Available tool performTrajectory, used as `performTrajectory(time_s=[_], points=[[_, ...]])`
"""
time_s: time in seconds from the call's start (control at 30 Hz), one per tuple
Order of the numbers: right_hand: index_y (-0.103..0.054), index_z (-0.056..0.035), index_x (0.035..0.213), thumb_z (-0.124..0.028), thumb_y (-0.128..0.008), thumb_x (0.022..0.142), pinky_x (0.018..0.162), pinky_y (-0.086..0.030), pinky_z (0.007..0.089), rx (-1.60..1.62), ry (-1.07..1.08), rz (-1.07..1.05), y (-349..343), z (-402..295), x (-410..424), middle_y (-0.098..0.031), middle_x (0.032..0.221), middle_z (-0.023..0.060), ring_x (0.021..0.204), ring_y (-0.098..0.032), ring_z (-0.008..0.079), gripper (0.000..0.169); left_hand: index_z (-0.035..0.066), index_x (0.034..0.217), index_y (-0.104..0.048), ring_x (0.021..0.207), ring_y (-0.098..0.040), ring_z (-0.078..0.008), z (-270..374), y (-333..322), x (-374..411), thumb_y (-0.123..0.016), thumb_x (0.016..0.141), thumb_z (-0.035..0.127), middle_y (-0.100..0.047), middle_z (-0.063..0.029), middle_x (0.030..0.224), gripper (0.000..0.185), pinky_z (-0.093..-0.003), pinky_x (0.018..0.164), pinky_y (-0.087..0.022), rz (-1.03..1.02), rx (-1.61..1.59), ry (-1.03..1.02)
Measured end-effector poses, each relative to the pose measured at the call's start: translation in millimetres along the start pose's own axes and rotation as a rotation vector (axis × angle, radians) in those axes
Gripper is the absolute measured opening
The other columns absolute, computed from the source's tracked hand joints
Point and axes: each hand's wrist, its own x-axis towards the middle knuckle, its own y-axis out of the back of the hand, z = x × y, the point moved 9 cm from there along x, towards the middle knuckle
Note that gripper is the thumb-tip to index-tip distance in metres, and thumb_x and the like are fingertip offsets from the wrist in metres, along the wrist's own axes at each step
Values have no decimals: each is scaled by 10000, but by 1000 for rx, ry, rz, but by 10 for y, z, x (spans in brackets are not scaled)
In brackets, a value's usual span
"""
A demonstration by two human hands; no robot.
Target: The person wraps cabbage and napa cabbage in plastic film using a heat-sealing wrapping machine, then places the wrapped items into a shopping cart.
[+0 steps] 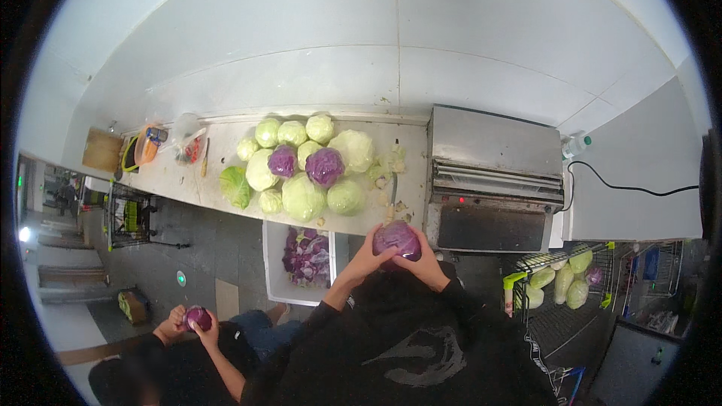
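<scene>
A red cabbage [396, 238] is held in front of my chest, at the near edge of the counter. My left hand [364, 256] grips its left side and my right hand [424, 264] its right, with both thumbs on the near face. Just beyond it a knife [393, 189] lies on the counter [350, 126], its light handle towards me. Left of the knife is a pile of several green cabbages [303, 197], some shiny as if wrapped in film. Two purple cabbages [324, 167] rest on top of the pile. Leaf scraps [397, 159] lie near the knife.
A film-wrapping machine [496, 175] with a lit red lamp stands at right. Below the counter, a white bin [271, 259] contains purple leaves. A co-worker [186, 361] at lower left holds another red cabbage [197, 318]. A cart [555, 265] at right carries several vegetables.
</scene>
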Motion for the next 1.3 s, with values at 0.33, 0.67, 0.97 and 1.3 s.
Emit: performTrajectory(time_s=[0.33, 0.67, 0.97, 1.3], points=[[-356, -10, 1424, -106, -534, 987, 870, -525, 341, 345, 94, 431, 328, 42, -5, -409, 1444, 142, 1195, -564, 284, 482, 68, 1424, -391, 1269, -504, -243, 357, 362, 1513, -607, 934, 410, -490, -106, 1406, 635, -445, 1096, -384, -314, -704, 83], [-495, -13, 1292, -157, -512, 1007, 787, -534, 310, 356, -25, 933, 282, 486, -1380, -584, 1256, 142, 1023, -648, 239, 319, 201, 1379, -388, 1058, -605, -329, 65, 522, 3323, -726, 753, 573, -518, -101, 1304, 803, -588, 791, -511, 42, -694, 191], [-538, -3, 1222, -181, -520, 1008, 752, -531, 300, 373, -167, 1218, -11, 1012, -2259, -667, 1100, 148, 906, -671, 205, 279, 113, 1416, -294, 1154, -540, -346, 69, 680, 3513, -830, 686, 471, -454, -140, 1344, 973, -550, 787, -531, 327, -468, 190], [-557, -3, 1213, -213, -516, 1012, 784, -525, 313, 519, -176, 1111, -77, 1310, -2204, -674, 1111, 133, 966, -659, 190, 293, 82, 1447, -213, 1175, -526, -355, -305, 844, 3861, -824, 707, 451, -389, -163, 1403, 1028, -556, 845, -529, 276, -446, 268]])
